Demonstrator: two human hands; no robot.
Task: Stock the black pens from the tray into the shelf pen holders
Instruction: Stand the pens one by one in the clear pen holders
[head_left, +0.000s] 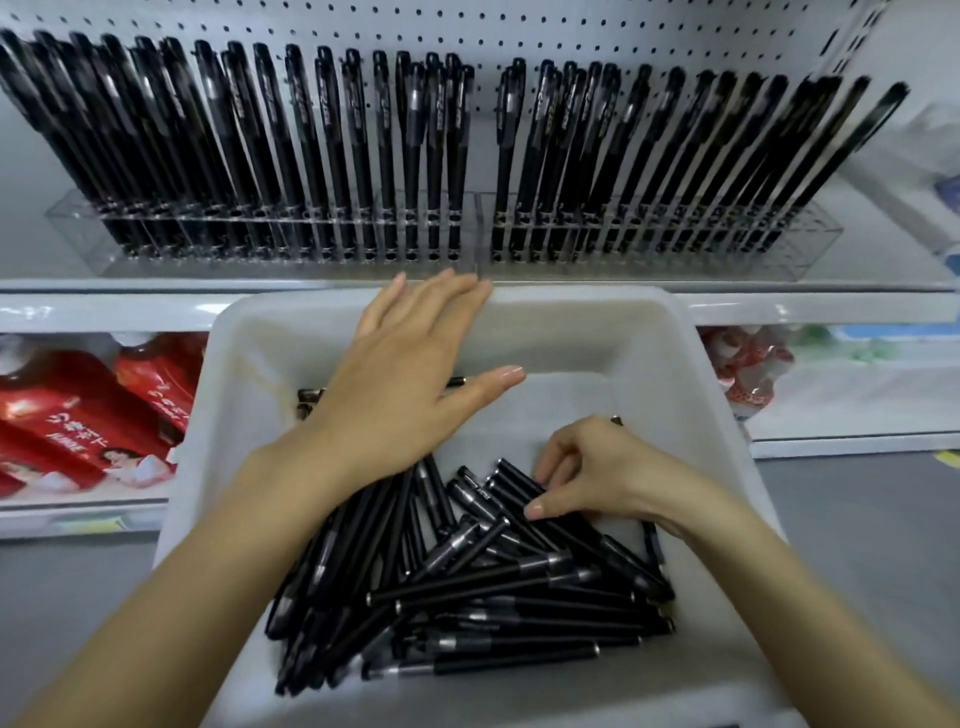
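The tray sits near, before the shelf edge, with loose pens heaped in its near half. On the shelf, 2 pen holders stand side by side holding upright pens, with pegboard behind. Bottles lie lower left and packets lower right.

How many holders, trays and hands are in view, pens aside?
Holders: 2, left holder, right holder
Tray: 1
Hands: 2, left hand, right hand gripping pens
Total: 5
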